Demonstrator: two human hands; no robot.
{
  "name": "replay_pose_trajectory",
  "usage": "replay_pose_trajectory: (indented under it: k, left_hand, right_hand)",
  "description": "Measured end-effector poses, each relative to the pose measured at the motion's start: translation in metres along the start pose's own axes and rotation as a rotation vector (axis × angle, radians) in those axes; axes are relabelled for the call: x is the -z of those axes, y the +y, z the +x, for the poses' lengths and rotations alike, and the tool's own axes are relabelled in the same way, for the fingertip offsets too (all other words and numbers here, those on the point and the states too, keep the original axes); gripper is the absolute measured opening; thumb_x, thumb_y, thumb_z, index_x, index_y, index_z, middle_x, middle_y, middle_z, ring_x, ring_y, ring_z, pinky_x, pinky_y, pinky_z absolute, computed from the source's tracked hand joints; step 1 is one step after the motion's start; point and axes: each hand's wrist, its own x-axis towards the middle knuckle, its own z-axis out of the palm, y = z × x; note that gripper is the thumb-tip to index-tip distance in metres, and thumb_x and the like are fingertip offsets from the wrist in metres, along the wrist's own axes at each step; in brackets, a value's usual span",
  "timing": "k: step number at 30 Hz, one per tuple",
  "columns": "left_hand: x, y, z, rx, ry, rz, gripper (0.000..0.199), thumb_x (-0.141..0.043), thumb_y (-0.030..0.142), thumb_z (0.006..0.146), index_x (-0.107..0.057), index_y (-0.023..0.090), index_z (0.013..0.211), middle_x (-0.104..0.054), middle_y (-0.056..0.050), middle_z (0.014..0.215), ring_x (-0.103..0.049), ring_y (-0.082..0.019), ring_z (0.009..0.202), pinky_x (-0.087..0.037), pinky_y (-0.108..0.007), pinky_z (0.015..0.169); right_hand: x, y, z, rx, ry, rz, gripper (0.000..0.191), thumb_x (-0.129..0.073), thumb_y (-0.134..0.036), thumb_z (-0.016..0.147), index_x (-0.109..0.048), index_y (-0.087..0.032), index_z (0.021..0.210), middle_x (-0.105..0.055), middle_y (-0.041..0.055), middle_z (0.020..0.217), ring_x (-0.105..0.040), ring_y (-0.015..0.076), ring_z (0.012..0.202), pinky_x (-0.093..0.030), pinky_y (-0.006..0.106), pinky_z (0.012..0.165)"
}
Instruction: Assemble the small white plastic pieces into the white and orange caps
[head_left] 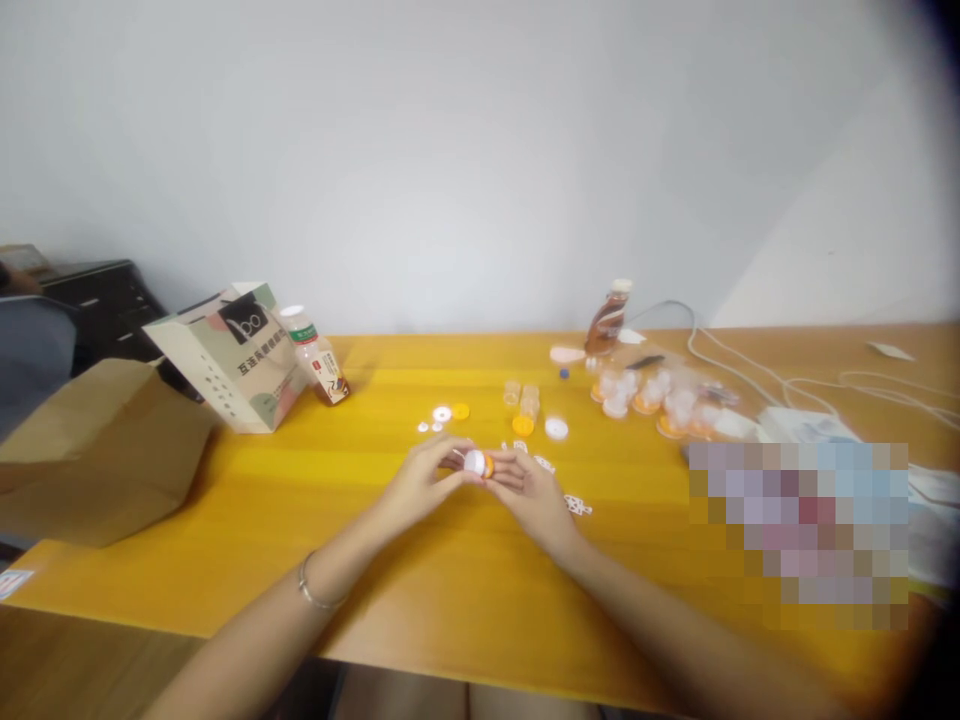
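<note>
Between my two hands, above the middle of the table, is a small round piece with a white part on the left and an orange part on the right. My left hand grips the white side with thumb and fingers. The orange side is held by my right hand. Just beyond them lie a white disc, an orange disc, another orange disc, a white ring and small clear cups. A white star-patterned piece rests right of my right hand.
On the left stand a paper bag, a brown bag and a bottle. A brown bottle, a cluster of clear and orange pieces, cables and a pixelated area occupy the right of the table.
</note>
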Motion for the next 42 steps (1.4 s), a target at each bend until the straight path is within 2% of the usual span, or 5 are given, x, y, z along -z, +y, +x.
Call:
replay_pose_trajectory:
  k: [11, 21, 30, 35, 42]
  left_hand:
    - [-0.009, 0.003, -0.003, -0.072, 0.088, 0.183, 0.026, -0.058, 0.032, 0.074, -0.058, 0.017, 0.095, -0.058, -0.004, 0.082, -0.056, -0.013, 0.073, -0.047, -0.026, 0.071]
    - [-0.009, 0.004, -0.005, -0.106, 0.037, 0.199, 0.016, -0.057, 0.029, 0.075, -0.060, 0.016, 0.084, -0.057, -0.004, 0.080, -0.055, -0.013, 0.074, -0.045, -0.024, 0.072]
    - [0.008, 0.005, 0.001, -0.093, -0.141, 0.163, 0.025, -0.051, 0.022, 0.079, -0.058, 0.017, 0.102, -0.056, -0.004, 0.086, -0.055, -0.012, 0.077, -0.044, -0.025, 0.075]
    - [0.015, 0.002, 0.003, -0.068, -0.195, 0.186, 0.029, -0.049, 0.020, 0.080, -0.056, 0.019, 0.108, -0.055, -0.005, 0.088, -0.053, -0.013, 0.080, -0.043, -0.026, 0.076]
    - [0.028, 0.001, 0.007, -0.098, -0.314, 0.126, 0.032, -0.046, 0.024, 0.082, -0.052, 0.020, 0.113, -0.055, -0.006, 0.094, -0.050, -0.015, 0.086, -0.040, -0.029, 0.079]
  right_hand:
    - [-0.004, -0.003, -0.007, 0.022, 0.018, -0.030, 0.019, -0.056, -0.020, 0.068, -0.057, -0.022, 0.087, -0.065, 0.0024, 0.096, -0.062, 0.0169, 0.086, -0.047, 0.035, 0.086]
    - [0.000, 0.005, -0.011, 0.090, -0.007, -0.185, 0.022, -0.052, -0.020, 0.072, -0.059, -0.026, 0.092, -0.066, 0.0008, 0.097, -0.061, 0.0187, 0.091, -0.045, 0.040, 0.089]
    - [-0.002, -0.010, -0.004, -0.078, 0.021, -0.010, 0.024, -0.062, -0.020, 0.063, -0.059, -0.021, 0.086, -0.069, 0.0031, 0.086, -0.064, 0.0191, 0.082, -0.047, 0.037, 0.083]
    - [-0.001, -0.008, -0.002, -0.194, 0.011, 0.078, 0.041, -0.070, -0.021, 0.057, -0.055, -0.022, 0.095, -0.069, 0.0017, 0.079, -0.064, 0.0196, 0.081, -0.044, 0.038, 0.085]
    - [-0.003, -0.008, -0.004, -0.353, -0.136, 0.438, 0.034, -0.067, -0.025, 0.065, -0.058, -0.019, 0.098, -0.067, 0.0028, 0.091, -0.061, 0.0135, 0.089, -0.042, 0.029, 0.089]
